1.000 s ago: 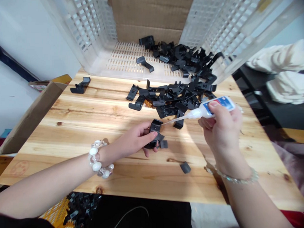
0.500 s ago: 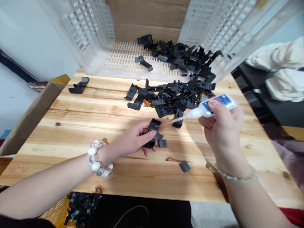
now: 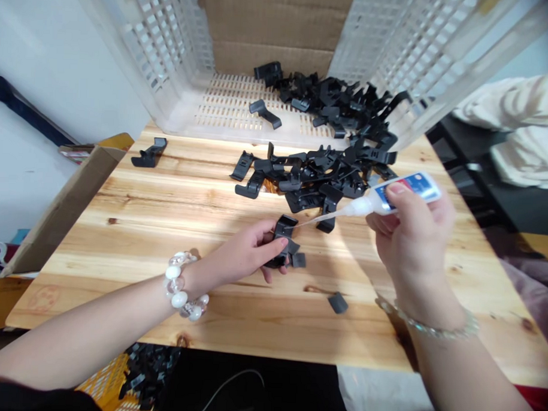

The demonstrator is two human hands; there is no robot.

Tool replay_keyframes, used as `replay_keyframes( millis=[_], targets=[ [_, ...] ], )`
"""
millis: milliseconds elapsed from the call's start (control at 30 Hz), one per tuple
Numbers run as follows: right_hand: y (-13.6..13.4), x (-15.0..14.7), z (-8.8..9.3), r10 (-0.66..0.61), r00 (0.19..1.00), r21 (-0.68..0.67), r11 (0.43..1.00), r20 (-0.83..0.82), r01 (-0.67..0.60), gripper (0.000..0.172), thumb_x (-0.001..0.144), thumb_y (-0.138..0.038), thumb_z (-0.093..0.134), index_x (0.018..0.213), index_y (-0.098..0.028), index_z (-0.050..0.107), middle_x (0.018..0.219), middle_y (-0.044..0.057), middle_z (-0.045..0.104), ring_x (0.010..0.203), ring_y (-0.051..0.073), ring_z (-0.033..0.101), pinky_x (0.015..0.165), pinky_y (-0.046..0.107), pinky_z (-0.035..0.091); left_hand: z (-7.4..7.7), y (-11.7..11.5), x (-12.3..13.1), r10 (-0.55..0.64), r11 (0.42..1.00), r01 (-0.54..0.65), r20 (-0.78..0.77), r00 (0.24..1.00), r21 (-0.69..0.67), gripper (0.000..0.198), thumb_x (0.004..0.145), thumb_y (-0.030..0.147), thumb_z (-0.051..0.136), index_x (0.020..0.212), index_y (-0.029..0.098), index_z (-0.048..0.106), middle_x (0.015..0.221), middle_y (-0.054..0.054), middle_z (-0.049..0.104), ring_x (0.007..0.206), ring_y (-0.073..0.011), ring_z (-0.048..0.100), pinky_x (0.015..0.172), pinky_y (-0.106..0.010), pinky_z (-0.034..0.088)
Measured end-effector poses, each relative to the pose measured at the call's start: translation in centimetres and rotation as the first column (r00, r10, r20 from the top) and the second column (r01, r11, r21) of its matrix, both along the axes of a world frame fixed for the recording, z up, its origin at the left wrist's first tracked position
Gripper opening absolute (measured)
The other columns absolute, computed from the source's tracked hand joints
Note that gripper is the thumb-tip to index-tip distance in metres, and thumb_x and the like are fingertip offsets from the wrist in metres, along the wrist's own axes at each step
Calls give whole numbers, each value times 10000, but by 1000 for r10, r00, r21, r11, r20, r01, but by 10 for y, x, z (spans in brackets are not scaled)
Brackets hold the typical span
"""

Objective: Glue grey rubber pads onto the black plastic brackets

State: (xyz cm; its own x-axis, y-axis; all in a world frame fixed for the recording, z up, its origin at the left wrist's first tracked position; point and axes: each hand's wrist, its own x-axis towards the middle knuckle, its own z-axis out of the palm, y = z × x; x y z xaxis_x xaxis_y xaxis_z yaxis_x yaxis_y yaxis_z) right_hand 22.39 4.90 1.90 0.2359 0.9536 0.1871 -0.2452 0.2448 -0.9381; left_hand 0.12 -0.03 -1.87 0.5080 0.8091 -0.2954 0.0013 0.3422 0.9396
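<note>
Left hand (image 3: 243, 255) grasps a black clip (image 3: 284, 227), right hand (image 3: 412, 237) pinches a glue bottle (image 3: 407, 189), nozzle (image 3: 327, 217) just beside the clip; many clips (image 3: 320, 183) lie heaped on bench (image 3: 118, 284) and in crate (image 3: 228, 102).

Black plastic clips (image 3: 313, 183) on a honey-yellow pine tabletop (image 3: 133, 224) streaked with brown grain; white glue bottle (image 3: 373, 204) with blue and red label (image 3: 409, 186)

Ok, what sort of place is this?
Probably a small hand-assembly bench: a wooden table, loose black plastic clips heaped on it and in a white perforated crate, and a glue bottle in the right hand.
</note>
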Motion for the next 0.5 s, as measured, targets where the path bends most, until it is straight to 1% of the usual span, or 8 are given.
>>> replay_keyframes(
  millis=[167, 500],
  targets=[
    [0, 1, 0, 9, 1000, 15, 1000, -7, -9, 284, 575, -153, 769, 589, -201, 490, 458, -67, 434, 330, 40, 271, 328, 214, 114, 0, -1, 1, 8, 1000, -8, 1, 1000, -8, 274, 906, 419, 576, 967, 163, 503, 815, -36, 639, 717, -156, 671, 472, -203, 545],
    [2, 1, -2, 16, 1000, 30, 999, -18, -15, 251, 593, -130, 754, 585, -201, 513, 455, -64, 430, 331, 41, 265, 326, 219, 90, 1, 0, 0, -6, 1000, 6, -34, 999, 8, 282, 916, 425, 560, 988, 157, 505, 810, -41, 641, 721, -168, 673, 471, -215, 546]
  ],
)
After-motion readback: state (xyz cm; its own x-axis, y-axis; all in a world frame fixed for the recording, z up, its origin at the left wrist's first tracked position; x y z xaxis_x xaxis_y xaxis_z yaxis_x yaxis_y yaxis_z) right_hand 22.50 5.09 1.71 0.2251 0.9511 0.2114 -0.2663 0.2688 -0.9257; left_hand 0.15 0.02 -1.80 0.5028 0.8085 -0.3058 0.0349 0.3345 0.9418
